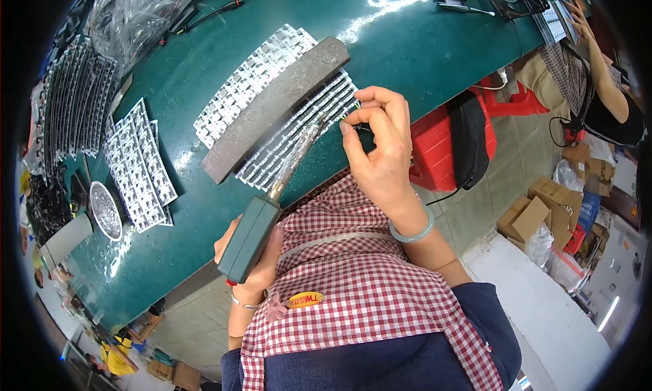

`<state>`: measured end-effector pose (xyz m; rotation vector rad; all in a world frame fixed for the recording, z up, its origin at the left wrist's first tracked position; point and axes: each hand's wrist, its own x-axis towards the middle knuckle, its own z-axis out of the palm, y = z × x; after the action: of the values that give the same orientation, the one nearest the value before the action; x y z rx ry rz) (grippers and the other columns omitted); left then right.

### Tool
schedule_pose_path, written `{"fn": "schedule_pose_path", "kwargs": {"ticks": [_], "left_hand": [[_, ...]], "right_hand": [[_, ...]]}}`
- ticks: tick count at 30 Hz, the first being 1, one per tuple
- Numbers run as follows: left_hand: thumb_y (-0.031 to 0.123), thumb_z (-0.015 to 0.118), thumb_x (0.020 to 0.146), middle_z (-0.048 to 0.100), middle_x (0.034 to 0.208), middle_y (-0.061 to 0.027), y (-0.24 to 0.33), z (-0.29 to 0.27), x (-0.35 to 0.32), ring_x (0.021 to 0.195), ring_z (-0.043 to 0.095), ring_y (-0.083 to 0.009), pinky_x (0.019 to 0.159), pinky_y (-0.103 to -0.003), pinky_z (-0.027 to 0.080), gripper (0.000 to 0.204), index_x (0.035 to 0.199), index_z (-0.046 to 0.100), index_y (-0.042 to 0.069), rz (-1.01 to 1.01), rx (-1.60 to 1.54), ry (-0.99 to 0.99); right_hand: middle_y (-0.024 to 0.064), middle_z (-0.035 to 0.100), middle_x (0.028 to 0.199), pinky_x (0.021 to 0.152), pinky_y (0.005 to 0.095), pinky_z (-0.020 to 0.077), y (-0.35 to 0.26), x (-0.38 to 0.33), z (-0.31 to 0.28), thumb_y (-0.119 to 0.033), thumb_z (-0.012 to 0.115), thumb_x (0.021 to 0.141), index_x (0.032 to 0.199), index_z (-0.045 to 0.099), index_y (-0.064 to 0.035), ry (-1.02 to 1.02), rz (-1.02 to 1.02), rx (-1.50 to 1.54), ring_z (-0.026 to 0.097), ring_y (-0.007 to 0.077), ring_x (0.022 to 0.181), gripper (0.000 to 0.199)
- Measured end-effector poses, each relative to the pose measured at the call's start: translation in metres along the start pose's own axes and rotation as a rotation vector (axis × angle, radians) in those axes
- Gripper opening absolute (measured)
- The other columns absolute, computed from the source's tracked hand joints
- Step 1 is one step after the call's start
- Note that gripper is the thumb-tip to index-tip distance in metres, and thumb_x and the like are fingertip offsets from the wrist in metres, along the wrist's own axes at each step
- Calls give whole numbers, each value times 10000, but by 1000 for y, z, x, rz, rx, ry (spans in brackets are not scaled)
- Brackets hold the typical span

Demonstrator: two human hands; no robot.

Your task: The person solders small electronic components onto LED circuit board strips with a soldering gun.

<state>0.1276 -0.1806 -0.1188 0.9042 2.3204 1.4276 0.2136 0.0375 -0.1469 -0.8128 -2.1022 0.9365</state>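
My left hand (265, 270) is wrapped round the dark green handle of a soldering iron (250, 238). The iron's stained metal shaft slants up to the right, and its tip lies over the near strips of a white circuit board panel (252, 70). A thick grey bar (275, 109) rests across that panel and hides its middle. At the panel's right end, my right hand (382, 143) pinches thin wires (356, 107) between thumb and forefinger, close to the iron's tip. The wires are small, and their far ends are hard to make out.
On the green table (401, 58), more board panels (139, 170) lie left, beside a small grey-filled bowl (106, 211). Dark curved strips (78, 99) and a clear plastic bag (132, 21) are farther left. A red stool (435, 150) stands right; another person's arm (604, 82) is beyond.
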Motion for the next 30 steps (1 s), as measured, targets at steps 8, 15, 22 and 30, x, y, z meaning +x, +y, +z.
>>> {"fn": "schedule_pose_path", "kwargs": {"ticks": [8, 15, 22, 30], "left_hand": [[-49, 725, 653, 678, 858, -173, 2, 0, 5, 738, 688, -292, 666, -330, 547, 241, 890, 684, -57, 141, 75, -102], [-41, 725, 650, 656, 803, -154, 10, 3, 13, 701, 677, -285, 630, -321, 541, 198, 840, 672, -54, 180, 101, -119], [-54, 697, 626, 631, 752, -141, 10, 0, 15, 645, 653, -281, 570, -308, 509, 174, 796, 658, -38, 118, 104, -195], [-44, 696, 613, 633, 752, -143, 8, 0, 11, 626, 648, -278, 558, -308, 503, 191, 800, 663, -36, 131, 116, -174]], "right_hand": [[134, 540, 1097, 799, 357, 459, -3, 0, 2, 74, 679, 702, 793, 593, 2, -28, -62, -82, 534, 262, 934, 144], [134, 541, 1091, 793, 357, 461, -3, 0, 2, 78, 674, 692, 787, 590, 3, -25, -63, -92, 534, 263, 932, 147], [134, 542, 1085, 789, 356, 464, -4, 1, 2, 76, 671, 689, 781, 585, 5, -33, -69, -99, 535, 263, 930, 145], [135, 542, 1081, 781, 357, 466, -6, 2, 2, 80, 666, 692, 773, 577, 10, -37, -69, -108, 535, 265, 924, 140]]}}
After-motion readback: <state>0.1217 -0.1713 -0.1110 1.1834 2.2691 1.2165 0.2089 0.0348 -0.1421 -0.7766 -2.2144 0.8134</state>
